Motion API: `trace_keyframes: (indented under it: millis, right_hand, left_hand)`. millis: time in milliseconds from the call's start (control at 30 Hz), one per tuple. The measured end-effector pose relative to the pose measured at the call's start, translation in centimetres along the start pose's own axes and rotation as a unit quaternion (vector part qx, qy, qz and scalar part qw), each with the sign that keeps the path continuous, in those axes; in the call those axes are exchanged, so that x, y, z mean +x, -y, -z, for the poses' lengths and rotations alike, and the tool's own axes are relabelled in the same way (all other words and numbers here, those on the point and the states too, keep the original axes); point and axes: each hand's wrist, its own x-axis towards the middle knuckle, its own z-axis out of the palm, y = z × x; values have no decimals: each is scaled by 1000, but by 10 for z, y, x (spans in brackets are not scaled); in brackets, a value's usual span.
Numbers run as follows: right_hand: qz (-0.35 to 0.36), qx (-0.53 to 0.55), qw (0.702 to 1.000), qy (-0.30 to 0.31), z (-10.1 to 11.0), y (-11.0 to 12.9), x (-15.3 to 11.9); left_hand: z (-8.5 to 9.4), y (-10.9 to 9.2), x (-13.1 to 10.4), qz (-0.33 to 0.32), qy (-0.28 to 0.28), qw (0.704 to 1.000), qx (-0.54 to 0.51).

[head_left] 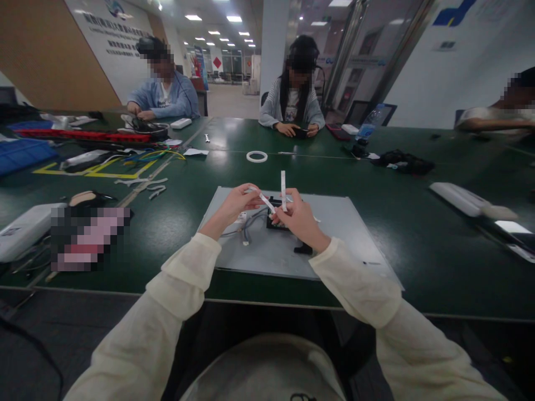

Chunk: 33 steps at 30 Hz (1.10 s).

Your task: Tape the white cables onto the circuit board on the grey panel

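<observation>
Above a light grey board (pixel 267 256), both my hands hold a narrow white strip. My left hand (pixel 239 205) pinches the left end of a slanting strip piece (pixel 267 202). Its other end runs to the fingertips of my right hand (pixel 298 216). Another white strip piece (pixel 283 186) stands upright from my right fingers; I cannot tell if both are one strip. Behind and beneath the hands, partly hidden, sits a small black box-like device (pixel 273 223) with grey cables (pixel 251 227) to its left. A black part (pixel 303 249) lies below my right wrist.
A white tape roll (pixel 256 157) and a small wrench (pixel 207 138) lie farther back. Pliers (pixel 156 190), a pink blurred item (pixel 90 239) and a white box (pixel 29 228) are left. White devices (pixel 455 199) lie right. Several people sit around the green table (pixel 388 223).
</observation>
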Motion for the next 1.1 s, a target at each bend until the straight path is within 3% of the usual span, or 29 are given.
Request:
trace_keyframes:
  millis: [300,467,833,1100]
  right_hand:
    - [-5,-12,997,-82,16,1,6]
    - [-7,-6,993,-116,25,-4,11]
    - [-7,-12,993,-120,26,-12,13]
    - [-2,-39,992,-121,29,-11,13]
  left_hand:
    - [0,-4,-2,-26,67,995,74]
    - [5,-1,0,-23,55,985,163]
    - [6,0,-5,-56,96,956,270]
    - [8,7,-7,-78,65,961,258]
